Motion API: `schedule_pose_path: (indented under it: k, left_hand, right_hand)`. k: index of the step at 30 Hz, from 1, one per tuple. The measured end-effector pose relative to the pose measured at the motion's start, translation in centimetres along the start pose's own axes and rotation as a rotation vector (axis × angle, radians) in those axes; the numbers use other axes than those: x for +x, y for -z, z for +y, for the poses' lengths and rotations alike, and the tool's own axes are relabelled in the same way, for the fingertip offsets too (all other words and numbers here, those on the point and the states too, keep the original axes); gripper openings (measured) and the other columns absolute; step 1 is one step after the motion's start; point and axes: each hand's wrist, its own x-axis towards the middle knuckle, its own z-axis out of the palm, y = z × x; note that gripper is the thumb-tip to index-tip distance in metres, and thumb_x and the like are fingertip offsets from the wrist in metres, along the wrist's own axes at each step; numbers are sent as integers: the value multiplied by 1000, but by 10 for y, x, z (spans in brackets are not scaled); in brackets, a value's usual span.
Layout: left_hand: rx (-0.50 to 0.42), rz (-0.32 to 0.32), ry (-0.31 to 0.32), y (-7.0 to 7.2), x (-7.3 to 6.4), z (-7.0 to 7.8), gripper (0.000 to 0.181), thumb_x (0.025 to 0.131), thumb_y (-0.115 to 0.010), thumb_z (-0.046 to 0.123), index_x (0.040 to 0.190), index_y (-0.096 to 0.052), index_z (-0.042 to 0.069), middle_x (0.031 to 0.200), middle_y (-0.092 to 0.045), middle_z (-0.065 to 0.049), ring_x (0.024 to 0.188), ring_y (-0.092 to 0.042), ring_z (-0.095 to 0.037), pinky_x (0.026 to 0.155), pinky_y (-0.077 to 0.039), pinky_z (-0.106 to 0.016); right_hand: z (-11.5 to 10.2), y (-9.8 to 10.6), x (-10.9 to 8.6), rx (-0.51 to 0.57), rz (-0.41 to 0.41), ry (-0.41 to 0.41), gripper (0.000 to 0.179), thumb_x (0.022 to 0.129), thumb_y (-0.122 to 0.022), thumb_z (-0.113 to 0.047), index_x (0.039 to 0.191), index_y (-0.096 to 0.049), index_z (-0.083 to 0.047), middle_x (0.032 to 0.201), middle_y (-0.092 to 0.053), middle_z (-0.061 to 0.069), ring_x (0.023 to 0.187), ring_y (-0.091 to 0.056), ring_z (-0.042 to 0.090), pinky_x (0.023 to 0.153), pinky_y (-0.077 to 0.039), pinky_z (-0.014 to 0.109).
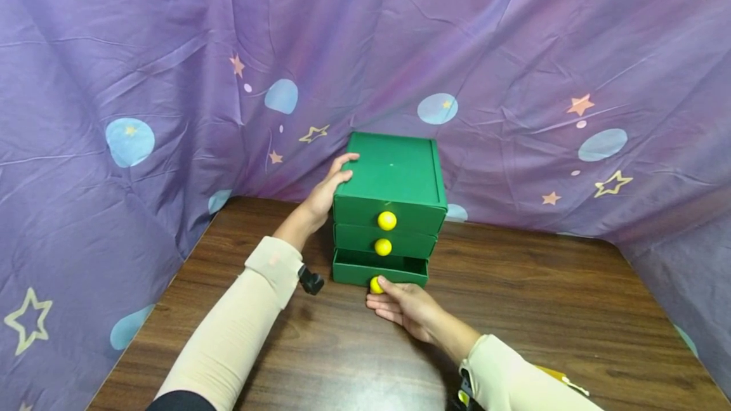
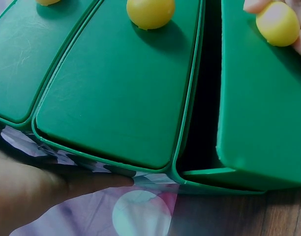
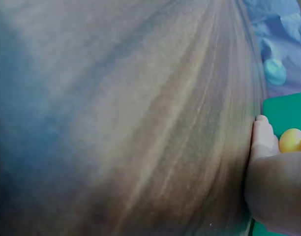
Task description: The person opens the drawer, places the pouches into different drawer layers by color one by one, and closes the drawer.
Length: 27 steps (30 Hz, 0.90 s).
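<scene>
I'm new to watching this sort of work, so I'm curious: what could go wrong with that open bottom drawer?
The right hand pinches just a round yellow knob, so it might slip off. The bottom drawer is already partly out; pulled much further, it could drop free. The green cabinet might shift if the left hand, resting against its side, let go.

The left sleeve (image 1: 225, 328) was cream and lightly wrinkled, ending in a wide cuff (image 1: 273, 271) below the bare left hand (image 1: 322, 196); black cloth (image 1: 179, 402) showed at its upper end. A small black device (image 1: 311, 280) jutted from the cuff. The right sleeve (image 1: 522, 378), equally pale, left the right hand (image 1: 410, 307) bare, with a second black device (image 1: 467, 384), partly hidden, alongside.
</scene>
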Motion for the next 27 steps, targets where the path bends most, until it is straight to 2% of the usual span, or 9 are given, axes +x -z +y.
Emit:
schedule_pose_path:
  k: [6, 13, 27]
  left_hand:
    - [1, 1, 2, 0, 0, 0, 53, 107, -34, 25, 159, -31, 20, 168, -18, -8, 143, -32, -34, 121, -21, -52]
    - [-8, -1, 5, 0, 0, 0, 53, 107, -34, 25, 159, -31, 19, 168, -19, -8, 142, -33, -34, 121, -23, -52]
    - [-12, -3, 11, 0, -2, 1, 53, 107, -33, 25, 160, -30, 20, 169, -18, -8, 146, -30, -35, 122, -20, -53]
  right_hand:
    - [2, -3, -6, 3, 7, -6, 50, 104, -61, -36, 126, -60, 8, 114, -74, 20, 102, -74, 19, 93, -57, 31]
    - [7, -6, -15, -3, 0, -10, 47, 104, -61, -38, 123, -63, 6, 113, -75, 18, 102, -73, 19, 92, -57, 31]
    - [18, -11, -32, -5, -16, -17, 47, 104, -60, -38, 121, -64, 6, 112, -75, 18, 102, -73, 18, 92, -58, 31]
